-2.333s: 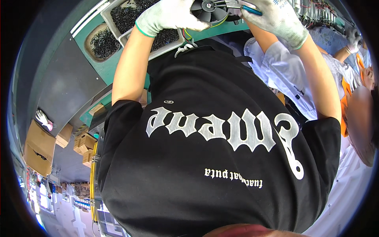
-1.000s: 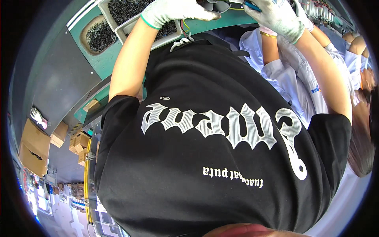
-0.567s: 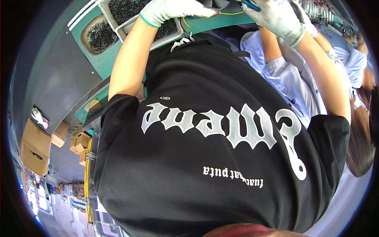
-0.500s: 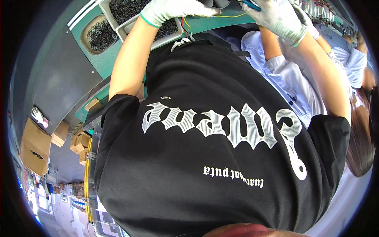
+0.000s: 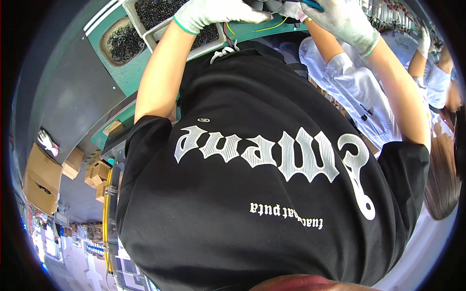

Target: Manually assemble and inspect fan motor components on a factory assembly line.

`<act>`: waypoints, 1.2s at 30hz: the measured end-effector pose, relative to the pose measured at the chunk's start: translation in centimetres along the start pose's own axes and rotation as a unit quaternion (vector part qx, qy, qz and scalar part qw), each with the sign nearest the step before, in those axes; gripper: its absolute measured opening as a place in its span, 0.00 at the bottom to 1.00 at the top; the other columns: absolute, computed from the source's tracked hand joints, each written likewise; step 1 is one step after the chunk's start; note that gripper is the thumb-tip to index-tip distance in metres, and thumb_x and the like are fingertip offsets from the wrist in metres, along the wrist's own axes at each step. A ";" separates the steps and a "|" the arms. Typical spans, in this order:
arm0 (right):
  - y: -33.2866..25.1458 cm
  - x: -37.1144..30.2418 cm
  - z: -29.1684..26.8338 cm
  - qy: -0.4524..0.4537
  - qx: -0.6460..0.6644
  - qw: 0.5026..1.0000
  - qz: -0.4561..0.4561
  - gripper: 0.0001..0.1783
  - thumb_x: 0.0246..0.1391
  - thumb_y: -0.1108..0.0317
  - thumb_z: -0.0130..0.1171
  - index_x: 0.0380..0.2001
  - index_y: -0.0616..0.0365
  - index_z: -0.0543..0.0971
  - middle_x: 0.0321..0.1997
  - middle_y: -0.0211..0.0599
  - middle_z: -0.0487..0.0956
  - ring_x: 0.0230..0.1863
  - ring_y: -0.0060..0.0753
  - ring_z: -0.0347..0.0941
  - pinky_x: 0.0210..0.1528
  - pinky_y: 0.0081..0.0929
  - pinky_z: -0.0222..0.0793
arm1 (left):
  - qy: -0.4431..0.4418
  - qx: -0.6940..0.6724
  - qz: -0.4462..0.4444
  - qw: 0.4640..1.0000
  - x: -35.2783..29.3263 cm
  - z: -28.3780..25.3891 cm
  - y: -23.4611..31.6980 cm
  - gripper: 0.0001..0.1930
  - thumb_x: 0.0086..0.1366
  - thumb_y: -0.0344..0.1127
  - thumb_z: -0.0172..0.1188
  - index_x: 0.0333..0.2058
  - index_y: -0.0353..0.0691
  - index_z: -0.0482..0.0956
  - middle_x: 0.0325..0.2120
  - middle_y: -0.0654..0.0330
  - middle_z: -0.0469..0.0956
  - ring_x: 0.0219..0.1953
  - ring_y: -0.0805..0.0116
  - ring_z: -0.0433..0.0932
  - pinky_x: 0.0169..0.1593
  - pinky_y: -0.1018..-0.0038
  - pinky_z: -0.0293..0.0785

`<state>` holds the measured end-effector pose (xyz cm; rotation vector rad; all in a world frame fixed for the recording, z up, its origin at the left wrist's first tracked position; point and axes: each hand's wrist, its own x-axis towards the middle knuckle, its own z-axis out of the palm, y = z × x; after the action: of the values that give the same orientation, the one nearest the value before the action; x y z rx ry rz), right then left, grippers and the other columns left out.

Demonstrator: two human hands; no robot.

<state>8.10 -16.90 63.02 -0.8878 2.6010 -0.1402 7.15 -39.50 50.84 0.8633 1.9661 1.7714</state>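
Note:
Both my hands wear white knit gloves and work at the very top edge of the view, above my black printed T-shirt [image 5: 262, 194]. My left hand [image 5: 213, 12] is closed on a dark round part [image 5: 264, 5] that the frame edge mostly cuts off. My right hand [image 5: 342, 19] grips a blue-handled tool [image 5: 310, 4] whose tip points at that part. Thin yellow and red wires [image 5: 272, 26] hang from the part over the green bench [image 5: 131, 77].
A grey tray of small dark parts [image 5: 160, 14] and a round bowl of dark rings [image 5: 119, 41] sit on the bench at upper left. A co-worker in a white shirt [image 5: 359, 97] stands close on my right. Cardboard boxes [image 5: 43, 174] lie at left.
The round fan-like part, in full view 2.3 s ago, has slid up to the frame edge with both hands. The co-worker's arm at right has shifted.

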 end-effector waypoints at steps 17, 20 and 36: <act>1.7 2.0 -1.6 -0.030 -0.082 0.992 -0.093 0.29 0.47 0.56 0.62 0.53 0.55 0.79 0.40 0.48 0.75 0.45 0.52 0.74 0.49 0.45 0.69 | -0.010 0.027 -0.003 1.000 -0.1 -0.5 0.0 0.51 0.41 0.39 0.76 0.65 0.35 0.60 0.58 0.46 0.71 0.61 0.54 0.70 0.65 0.65 0.65; 2.2 2.1 -1.1 -0.040 -0.055 0.993 -0.100 0.29 0.47 0.55 0.62 0.53 0.55 0.79 0.42 0.49 0.75 0.47 0.51 0.73 0.50 0.44 0.69 | -0.025 0.014 -0.013 0.999 -0.2 -0.6 0.2 0.51 0.42 0.39 0.76 0.65 0.35 0.60 0.58 0.46 0.70 0.62 0.55 0.70 0.65 0.66 0.65; 4.0 3.1 -0.8 -0.007 -0.092 0.982 -0.167 0.28 0.48 0.55 0.63 0.53 0.53 0.80 0.45 0.48 0.75 0.49 0.51 0.73 0.53 0.43 0.68 | -0.020 0.010 -0.038 0.999 0.1 -0.9 0.8 0.53 0.41 0.39 0.76 0.66 0.36 0.58 0.58 0.46 0.70 0.61 0.55 0.71 0.65 0.66 0.66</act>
<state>3.24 -15.63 61.82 -1.3831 2.4602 0.0159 6.67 -40.05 51.77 0.8118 1.9689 1.6816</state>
